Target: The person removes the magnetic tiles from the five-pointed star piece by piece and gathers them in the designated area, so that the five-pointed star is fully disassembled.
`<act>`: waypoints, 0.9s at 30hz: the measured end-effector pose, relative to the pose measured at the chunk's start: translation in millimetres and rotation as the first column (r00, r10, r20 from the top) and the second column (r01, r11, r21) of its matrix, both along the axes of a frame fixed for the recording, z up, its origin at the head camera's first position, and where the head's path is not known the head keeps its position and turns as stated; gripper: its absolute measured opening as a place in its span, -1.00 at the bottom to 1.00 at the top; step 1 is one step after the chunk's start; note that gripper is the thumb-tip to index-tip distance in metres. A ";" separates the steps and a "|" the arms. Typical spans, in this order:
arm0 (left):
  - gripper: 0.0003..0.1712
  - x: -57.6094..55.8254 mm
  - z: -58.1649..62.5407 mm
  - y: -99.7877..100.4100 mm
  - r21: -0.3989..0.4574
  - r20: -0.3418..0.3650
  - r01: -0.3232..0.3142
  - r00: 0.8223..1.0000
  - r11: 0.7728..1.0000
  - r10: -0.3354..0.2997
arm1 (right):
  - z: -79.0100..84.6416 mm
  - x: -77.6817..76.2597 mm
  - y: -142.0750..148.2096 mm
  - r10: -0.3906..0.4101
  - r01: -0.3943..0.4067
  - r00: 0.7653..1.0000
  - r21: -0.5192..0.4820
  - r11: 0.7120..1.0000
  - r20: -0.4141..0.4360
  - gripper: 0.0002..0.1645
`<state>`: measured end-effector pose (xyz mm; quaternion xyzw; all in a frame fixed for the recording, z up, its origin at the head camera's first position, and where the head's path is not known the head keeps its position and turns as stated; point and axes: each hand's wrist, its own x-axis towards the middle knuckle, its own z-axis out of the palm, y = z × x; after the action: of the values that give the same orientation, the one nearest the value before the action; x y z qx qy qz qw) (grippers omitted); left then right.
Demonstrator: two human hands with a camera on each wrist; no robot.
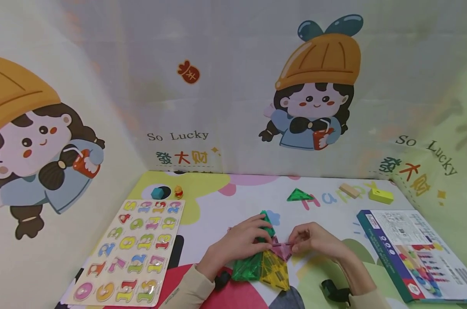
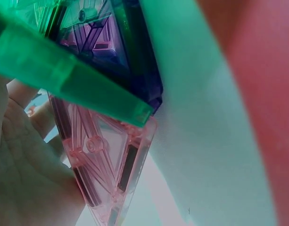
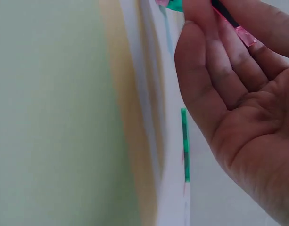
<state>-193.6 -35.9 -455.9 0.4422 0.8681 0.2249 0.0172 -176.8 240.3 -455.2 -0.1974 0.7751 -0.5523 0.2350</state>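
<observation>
Several translucent magnetic tiles stand joined on the mat between the hands. A green tile [image 1: 246, 269] and a yellow tile [image 1: 275, 271] face the front; another green tile [image 1: 267, 219] rises behind. My left hand [image 1: 241, 240] holds this group from the left, its thumb close to a pink tile [image 1: 283, 251]. At the right, my right hand [image 1: 314, 242] pinches a pink tile's edge between thumb and fingers; that pink edge [image 3: 246, 36] also shows in the right wrist view. Close up in the left wrist view are a pink triangle tile [image 2: 106, 150] and a green edge [image 2: 69, 77].
A wooden number board [image 1: 140, 253] lies at left, with a blue block [image 1: 157, 193] and small figurine [image 1: 178, 192] behind. A loose green triangle [image 1: 300, 195], wooden block [image 1: 349, 190] and yellow block [image 1: 381, 195] lie at back. A box [image 1: 422, 257] is at right; a black object [image 1: 334, 292] is near the right wrist.
</observation>
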 end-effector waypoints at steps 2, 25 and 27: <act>-0.79 0.1 0.3 0.5 -0.005 0.004 -0.002 1.000 1.000 0.002 | -0.1 0.8 -0.1 -0.014 0.014 1.000 -0.011 1.000 0.014 -0.76; -0.79 0.4 -0.3 0.6 -0.004 0.041 -0.018 0.999 1.000 0.018 | -10.3 -0.4 8.4 -0.029 0.026 0.999 -0.083 0.996 -0.031 -0.76; -0.79 0.2 0.3 0.3 -0.006 0.038 -0.017 0.999 1.000 0.018 | -11.9 -1.2 11.3 -0.035 0.032 0.999 -0.092 0.995 -0.038 -0.76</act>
<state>-193.3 -35.6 -455.6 0.4302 0.8721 0.2308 0.0328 -178.0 251.6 -467.1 -0.2056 0.7567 -0.5870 0.2012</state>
